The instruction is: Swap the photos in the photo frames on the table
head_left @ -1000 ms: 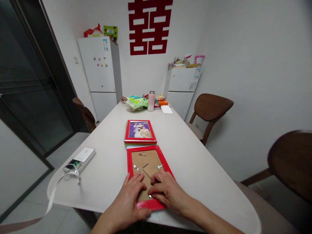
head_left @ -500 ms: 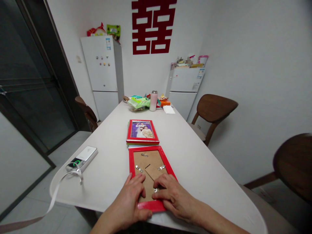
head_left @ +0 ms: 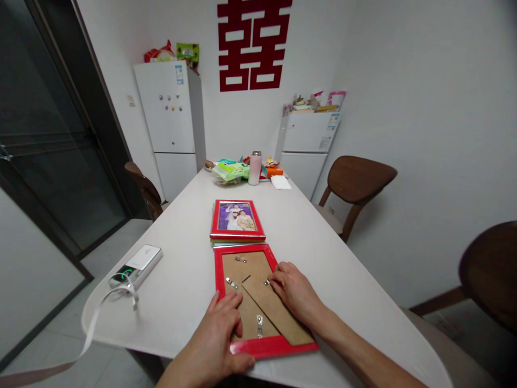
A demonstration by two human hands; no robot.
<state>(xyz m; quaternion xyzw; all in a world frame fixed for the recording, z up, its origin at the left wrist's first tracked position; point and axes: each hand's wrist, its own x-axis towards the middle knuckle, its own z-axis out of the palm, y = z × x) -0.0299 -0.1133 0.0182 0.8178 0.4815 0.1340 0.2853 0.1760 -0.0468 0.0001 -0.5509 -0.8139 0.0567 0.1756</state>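
Note:
A red picture frame (head_left: 265, 345) lies face down on the white table (head_left: 181, 280), its brown backing board and small metal clips showing. My left hand (head_left: 216, 334) rests flat on the frame's near left corner, fingers stretched out. My right hand (head_left: 293, 291) is at the frame's right side, fingertips pinched on a metal clip (head_left: 267, 281). Just beyond lies a second red frame (head_left: 236, 220) face up with a wedding photo, stacked on other frames.
A white power bank (head_left: 137, 265) with a white strap lies at the left. A pink bottle (head_left: 255, 167), snack bags and a napkin sit at the table's far end. Wooden chairs (head_left: 355, 183) stand around; two white fridges stand against the far wall.
My right hand has moved from the frame's near edge up to the clip on its right side. The near part of the backing now shows. The left hand stayed put.

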